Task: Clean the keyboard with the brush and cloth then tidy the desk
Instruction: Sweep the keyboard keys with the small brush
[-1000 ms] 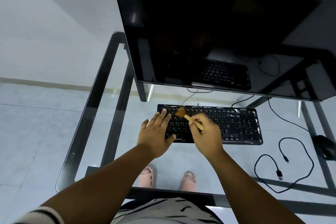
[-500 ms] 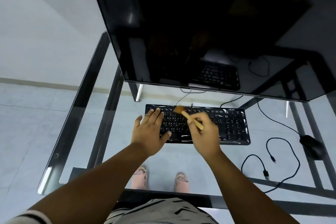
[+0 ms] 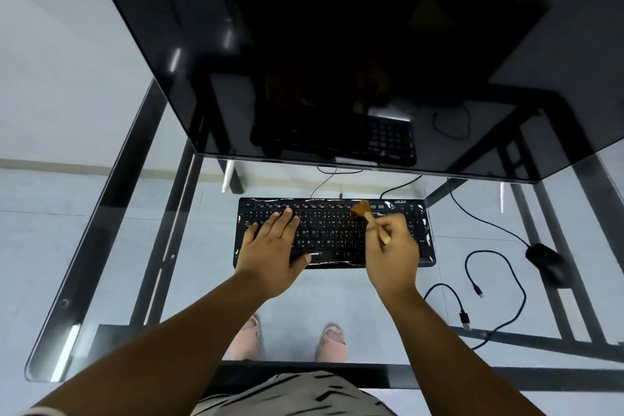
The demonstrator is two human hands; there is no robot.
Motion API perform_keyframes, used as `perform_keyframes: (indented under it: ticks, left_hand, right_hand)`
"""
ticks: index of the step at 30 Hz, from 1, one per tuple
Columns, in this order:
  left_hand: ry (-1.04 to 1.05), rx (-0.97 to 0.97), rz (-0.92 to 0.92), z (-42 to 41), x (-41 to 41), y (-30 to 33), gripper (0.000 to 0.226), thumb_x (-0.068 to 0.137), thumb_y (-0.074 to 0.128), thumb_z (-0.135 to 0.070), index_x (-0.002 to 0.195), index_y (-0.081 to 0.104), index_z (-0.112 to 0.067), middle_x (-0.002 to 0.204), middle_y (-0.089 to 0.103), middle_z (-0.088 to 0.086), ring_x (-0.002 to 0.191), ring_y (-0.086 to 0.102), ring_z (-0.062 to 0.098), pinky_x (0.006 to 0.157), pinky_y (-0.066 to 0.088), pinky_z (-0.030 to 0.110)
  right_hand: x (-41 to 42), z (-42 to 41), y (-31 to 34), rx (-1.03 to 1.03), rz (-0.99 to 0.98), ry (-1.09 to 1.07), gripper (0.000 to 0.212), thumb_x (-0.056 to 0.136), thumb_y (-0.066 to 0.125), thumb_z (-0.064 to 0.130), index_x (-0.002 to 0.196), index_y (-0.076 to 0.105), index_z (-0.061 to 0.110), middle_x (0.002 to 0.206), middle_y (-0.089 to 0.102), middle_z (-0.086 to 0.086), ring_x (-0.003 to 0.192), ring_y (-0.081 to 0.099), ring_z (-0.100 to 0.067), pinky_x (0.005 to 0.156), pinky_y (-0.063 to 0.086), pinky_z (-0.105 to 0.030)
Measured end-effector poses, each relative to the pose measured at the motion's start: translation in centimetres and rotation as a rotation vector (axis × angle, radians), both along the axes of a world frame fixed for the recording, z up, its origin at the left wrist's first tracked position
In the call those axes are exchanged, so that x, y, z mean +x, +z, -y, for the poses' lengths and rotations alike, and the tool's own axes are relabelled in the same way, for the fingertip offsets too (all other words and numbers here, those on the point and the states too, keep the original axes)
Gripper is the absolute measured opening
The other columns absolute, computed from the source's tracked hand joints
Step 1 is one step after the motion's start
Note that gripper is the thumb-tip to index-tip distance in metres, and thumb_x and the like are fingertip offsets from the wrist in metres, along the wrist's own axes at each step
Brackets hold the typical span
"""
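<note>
- Our right hand (image 3: pixel 391 253) pinched the small wooden-handled brush (image 3: pixel 369 218), its tan bristles on the top key row right of centre; we judged that a hard flick could scatter dust across the glass.
- Our left hand (image 3: pixel 273 246) lay spread flat on the left keys of the black plastic keyboard (image 3: pixel 334 233), steadying it; if that pressure eased, the keyboard might skate on the clear glass desk (image 3: pixel 101 246).
- A loose black cable (image 3: pixel 506 280) and a black mouse (image 3: pixel 547 262) lay to the right, near enough to snag, we thought.
- We saw no cloth.
</note>
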State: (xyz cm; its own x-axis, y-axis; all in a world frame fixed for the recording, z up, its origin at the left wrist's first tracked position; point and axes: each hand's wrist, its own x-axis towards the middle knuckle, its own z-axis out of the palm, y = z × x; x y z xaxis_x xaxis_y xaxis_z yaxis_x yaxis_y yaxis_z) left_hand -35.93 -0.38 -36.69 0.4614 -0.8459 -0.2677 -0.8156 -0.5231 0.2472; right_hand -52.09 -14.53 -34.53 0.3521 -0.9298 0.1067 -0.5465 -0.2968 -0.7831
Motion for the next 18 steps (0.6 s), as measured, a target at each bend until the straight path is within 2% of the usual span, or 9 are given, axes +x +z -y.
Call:
perform_keyframes:
  ticks: [2,4,8,12,15,18]
  left_hand:
    - [0.010,0.000,0.016,0.3,-0.3,0.1,0.077,0.091,0.030,-0.065,0.153,0.010,-0.025,0.162,0.005,-0.006,0.148,0.005,0.016,0.119,0.008,0.044]
    - [0.027,-0.002,0.027,0.7,-0.6,0.4,0.076,0.091,0.031,-0.064,0.153,0.011,-0.024,0.162,0.008,-0.004,0.148,0.008,0.018,0.118,0.008,0.044]
    - [0.065,0.002,0.055,1.4,-1.5,0.8,0.076,0.091,0.033,-0.064,0.152,0.014,-0.022,0.161,0.015,0.000,0.147,0.013,0.023,0.117,0.010,0.045]
    - [0.077,0.002,0.064,1.9,-2.4,0.8,0.078,0.091,0.032,-0.065,0.152,0.013,-0.022,0.161,0.014,0.001,0.147,0.013,0.028,0.117,0.011,0.048]
    - [0.052,-0.010,0.041,2.4,-2.8,0.6,0.078,0.091,0.031,-0.064,0.153,0.010,-0.021,0.162,0.008,-0.002,0.149,0.006,0.021,0.118,0.008,0.045]
    - [-0.013,-0.023,0.007,2.8,-3.3,0.3,0.078,0.091,0.027,-0.065,0.154,0.006,-0.022,0.163,0.002,-0.005,0.149,0.000,0.014,0.120,0.006,0.043]
  right_hand:
    - [-0.2,0.2,0.1,0.040,0.047,0.114,0.009,0.090,0.062,0.015,0.086,0.056,0.019,0.062,0.061,0.004,0.052,0.054,-0.015,0.046,0.039,-0.029]
    - [-0.5,0.4,0.1,0.062,0.004,0.228,0.007,0.091,0.062,0.016,0.087,0.057,0.019,0.062,0.062,0.004,0.049,0.054,-0.016,0.044,0.041,-0.033]
    - [-1.1,1.4,0.1,0.023,-0.003,0.032,0.007,0.092,0.060,0.019,0.087,0.055,0.020,0.063,0.061,0.006,0.053,0.055,-0.015,0.047,0.042,-0.030]
    - [-1.6,1.9,0.3,0.055,-0.020,0.130,0.008,0.092,0.061,0.020,0.087,0.054,0.023,0.062,0.061,0.005,0.052,0.056,-0.017,0.047,0.042,-0.031]
    - [-2.2,2.5,0.2,0.050,-0.017,-0.010,0.005,0.092,0.060,0.019,0.089,0.055,0.020,0.063,0.061,0.007,0.054,0.055,-0.011,0.047,0.039,-0.029]
    - [-2.5,2.7,0.4,0.056,-0.016,0.045,0.005,0.092,0.060,0.019,0.089,0.056,0.019,0.061,0.061,0.006,0.053,0.054,-0.013,0.047,0.040,-0.031]
